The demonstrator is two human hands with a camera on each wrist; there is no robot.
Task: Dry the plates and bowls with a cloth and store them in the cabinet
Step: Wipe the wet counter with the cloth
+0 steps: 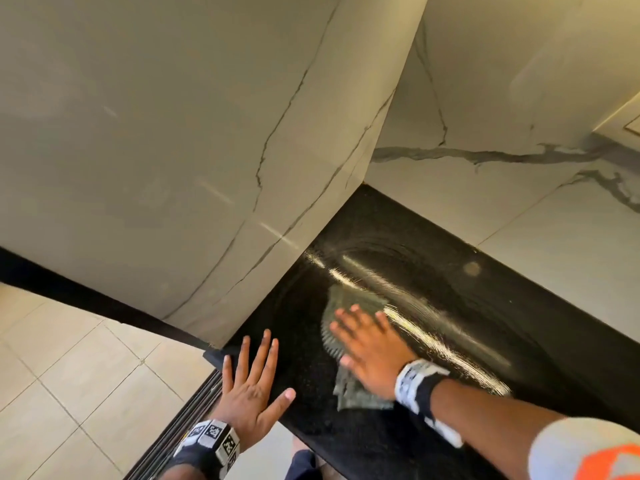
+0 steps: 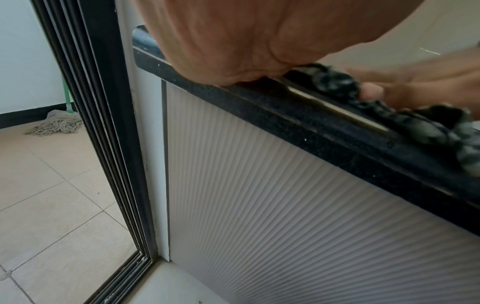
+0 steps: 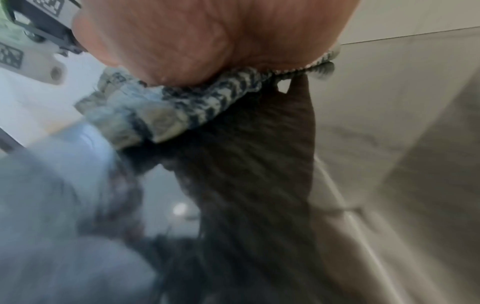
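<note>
A large clear glass plate (image 1: 450,306) with a ribbed rim lies flat on the black counter (image 1: 346,441). My right hand (image 1: 360,327) presses a grey-green patterned cloth (image 1: 356,299) down on the plate's left part, fingers straight and spread. The cloth (image 3: 182,102) bunches out under that palm (image 3: 207,41) in the blurred right wrist view. My left hand (image 1: 254,362) lies flat with spread fingers on the counter's left corner, beside the plate's rim. Its heel (image 2: 233,41) sits on the counter edge, near the cloth (image 2: 335,82). No bowls or other plates are in view.
Marble-look wall panels (image 1: 173,133) rise close behind and left of the counter. The counter ends at a corner by my left hand, over a tiled floor (image 1: 69,375) and a black sliding-door track (image 2: 103,144). A ribbed cabinet front (image 2: 285,205) sits below; a mop (image 2: 57,123) lies on the floor.
</note>
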